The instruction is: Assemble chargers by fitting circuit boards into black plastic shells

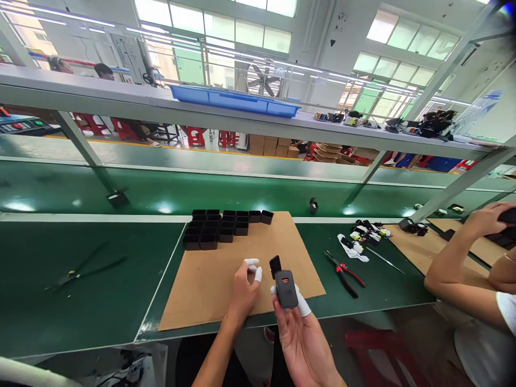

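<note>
My right hand (304, 338) grips a small black device (286, 290) with rounded corners, a dark flap (275, 265) standing up at its top end and a small orange-red mark on its face. White finger cots cover some fingertips of both hands. Just left of the device, my left hand (244, 290) hovers over a brown cardboard sheet (193, 295). Its thumb and forefinger are bent with a small gap between them, and nothing shows in them. Several black open boxes (208, 240) stand in rows at the sheet's far left edge.
Red-and-black pliers (346, 274) lie right of the sheet, near a pile of small black and white parts (366, 234) and a thin metal tool (385, 259). Other pliers (76, 274) lie at left. A co-worker's arm (463, 263) reaches in at right. A shelf with a blue tray (234, 100) spans above.
</note>
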Available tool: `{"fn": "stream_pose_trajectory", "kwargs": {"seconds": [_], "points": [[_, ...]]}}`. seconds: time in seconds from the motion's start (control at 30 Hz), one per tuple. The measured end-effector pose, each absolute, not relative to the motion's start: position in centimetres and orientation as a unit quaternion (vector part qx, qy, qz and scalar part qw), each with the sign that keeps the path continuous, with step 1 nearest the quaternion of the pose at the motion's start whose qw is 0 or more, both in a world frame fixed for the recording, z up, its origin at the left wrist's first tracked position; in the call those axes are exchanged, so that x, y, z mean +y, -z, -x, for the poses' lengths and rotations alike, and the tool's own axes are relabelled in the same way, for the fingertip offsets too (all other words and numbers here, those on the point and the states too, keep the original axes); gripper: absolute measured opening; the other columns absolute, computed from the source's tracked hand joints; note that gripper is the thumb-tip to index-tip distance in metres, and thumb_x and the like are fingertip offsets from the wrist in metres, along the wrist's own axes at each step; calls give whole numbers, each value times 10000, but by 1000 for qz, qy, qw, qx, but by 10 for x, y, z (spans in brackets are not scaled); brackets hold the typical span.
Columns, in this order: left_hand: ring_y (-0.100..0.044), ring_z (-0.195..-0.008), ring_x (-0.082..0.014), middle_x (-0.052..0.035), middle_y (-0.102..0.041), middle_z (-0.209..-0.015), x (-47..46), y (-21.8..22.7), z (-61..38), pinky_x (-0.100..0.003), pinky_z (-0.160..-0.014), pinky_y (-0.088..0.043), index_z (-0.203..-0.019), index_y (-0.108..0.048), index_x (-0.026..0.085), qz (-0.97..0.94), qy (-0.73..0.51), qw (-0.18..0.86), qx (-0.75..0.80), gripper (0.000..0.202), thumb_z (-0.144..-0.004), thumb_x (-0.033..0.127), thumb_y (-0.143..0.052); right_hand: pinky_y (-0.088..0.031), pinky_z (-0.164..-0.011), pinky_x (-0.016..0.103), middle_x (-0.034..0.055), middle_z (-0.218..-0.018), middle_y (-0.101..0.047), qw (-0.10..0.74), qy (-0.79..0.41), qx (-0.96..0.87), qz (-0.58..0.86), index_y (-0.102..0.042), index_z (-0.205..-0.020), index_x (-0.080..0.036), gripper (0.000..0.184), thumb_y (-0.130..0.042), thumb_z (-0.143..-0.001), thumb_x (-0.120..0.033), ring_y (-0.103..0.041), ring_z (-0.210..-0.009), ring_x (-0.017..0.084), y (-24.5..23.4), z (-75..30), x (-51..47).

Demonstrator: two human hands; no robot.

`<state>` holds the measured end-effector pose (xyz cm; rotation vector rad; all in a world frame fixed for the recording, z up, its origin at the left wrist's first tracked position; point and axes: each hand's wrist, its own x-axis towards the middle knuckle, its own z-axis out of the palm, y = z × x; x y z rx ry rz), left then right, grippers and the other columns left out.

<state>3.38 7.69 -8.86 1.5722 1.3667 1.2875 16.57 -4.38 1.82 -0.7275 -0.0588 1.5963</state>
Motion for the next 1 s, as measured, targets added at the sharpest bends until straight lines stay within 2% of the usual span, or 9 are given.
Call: {"fn": "stream_pose_trajectory", "kwargs": {"seconds": [0.2, 0.3, 0.43, 0.5, 0.6, 0.67, 0.73, 0.9, 1.0], "points": [[-700, -850, -233, -45, -737, -908, 78, 95, -34, -376, -848, -570, -1117, -695, 208, -607, -492, 334, 527, 239, -970, 371, -598, -716, -994, 378, 57, -1099, -858, 650, -682, -33, 333, -823, -1128, -225, 355, -962, -820, -334, -827, -1137, 267, -17, -163, -49], [-700, -829, -233, -43, -734, -889, 78, 96, -33, -372, -821, -573, -1123, -690, 205, -612, -487, 332, 527, 249, -976, 380, -592, -707, -994, 410, 69, -1132, -840, 655, -656, -78, 365, -795, -1128, -226, 400, -930, -846, -476, -814, -1142, 275, -8, -164, -40], [-726, -854, -242, -47, -750, -905, 77, 91, -32, -385, -847, -587, -1150, -685, 204, -622, -480, 327, 525, 273, -1008, 410, -577, -669, -986, 429, 62, -1129, -805, 650, -480, -296, 510, -729, -1091, -236, 499, -843, -865, -666, -791, -1075, 255, 15, -181, -14], [-739, -885, -249, -58, -765, -938, 77, 87, -31, -400, -870, -595, -1160, -687, 205, -633, -473, 321, 522, 278, -1030, 409, -549, -631, -1025, 429, 69, -1086, -794, 622, -410, -372, 554, -745, -1017, -222, 474, -914, -803, -611, -771, -1055, 260, 27, -194, -2], [-749, -952, -258, -74, -780, -1012, 74, 82, -31, -414, -907, -608, -1142, -709, 223, -673, -445, 314, 500, 238, -1006, 324, -541, -604, -1034, 448, 79, -1023, -791, 583, -396, -419, 573, -772, -960, -210, 379, -964, -770, -475, -757, -1004, 276, 37, -211, 7], [-741, -1083, -296, -96, -789, -1139, 71, 79, -32, -460, -1004, -591, -1147, -736, 246, -710, -414, 305, 481, 271, -903, 240, -617, -593, -1041, 455, 73, -1039, -794, 568, -391, -439, 576, -767, -1019, -215, 379, -961, -768, -423, -751, -1021, 283, 39, -218, 9], [-701, -1222, -362, -122, -775, -1266, 67, 76, -34, -534, -1106, -538, -1165, -755, 260, -739, -383, 288, 474, 389, -786, 197, -691, -581, -1041, 433, 69, -1120, -786, 563, -368, -454, 584, -747, -1142, -219, 473, -962, -752, -379, -735, -1036, 267, 35, -222, 12], [-654, -1302, -441, -183, -729, -1367, 62, 77, -44, -620, -1156, -484, -1283, -707, 217, -768, -337, 226, 496, 586, -716, 326, -808, -547, -838, 349, 53, -1080, -746, 437, -279, -579, 629, -724, -1334, -224, 611, -913, -773, -375, -633, -801, 205, 14, -223, 37], [-660, -1314, -452, -250, -707, -1396, 63, 85, -50, -613, -1157, -490, -1320, -649, 137, -761, -305, 135, 557, 674, -713, 386, -804, -503, -834, 322, 34, -1000, -763, 406, -282, -623, 607, -818, -1142, -246, 417, -908, -746, -341, -633, -830, 210, 2, -220, 61]]}}
